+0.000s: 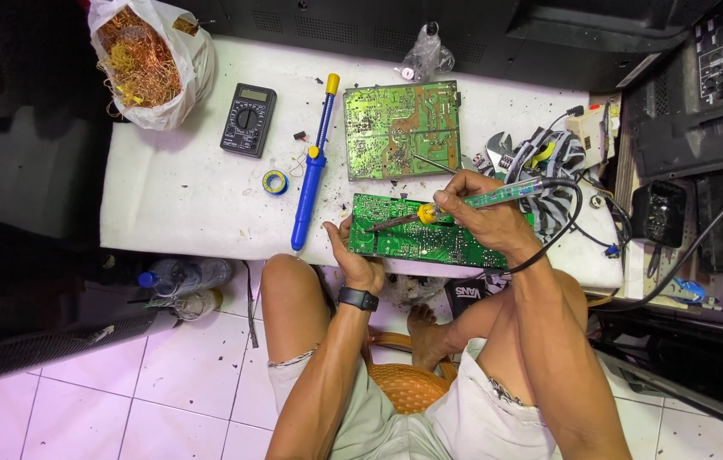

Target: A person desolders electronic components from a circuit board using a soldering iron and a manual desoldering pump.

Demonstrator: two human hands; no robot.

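Item 1: my right hand (482, 215), closed around the translucent green-handled soldering iron with a yellow collar (462, 204). The iron's dark tip points left and rests on the near board.

Item 2: my left hand (354, 255), with a black wristband, clasping the left end of the small green rectangular circuit board (417, 238), thumb curled over its edge. I see this board lying flat at the near edge of the white cloth-covered work table (182, 196), directly in front of my knees.

Item 3: a larger green square circuit board (401, 129), flat on the table just beyond the small one and apart from it.

Item 4: a blue desoldering pump with a yellow plunger cap (312, 166), lying lengthwise left of both boards.

Item 5: a small blue-and-yellow roll of solder wire (274, 182), just left of the pump.

Item 6: a black digital multimeter with a rotary dial (248, 119), further left, near the far edge.

Item 7: a white plastic bag filled with tangled copper-coloured wire scrap (146, 61), at the far left corner.

Item 8: the iron's black power cord (573, 213), looping behind my right wrist over a striped black-and-white cloth (559, 162).
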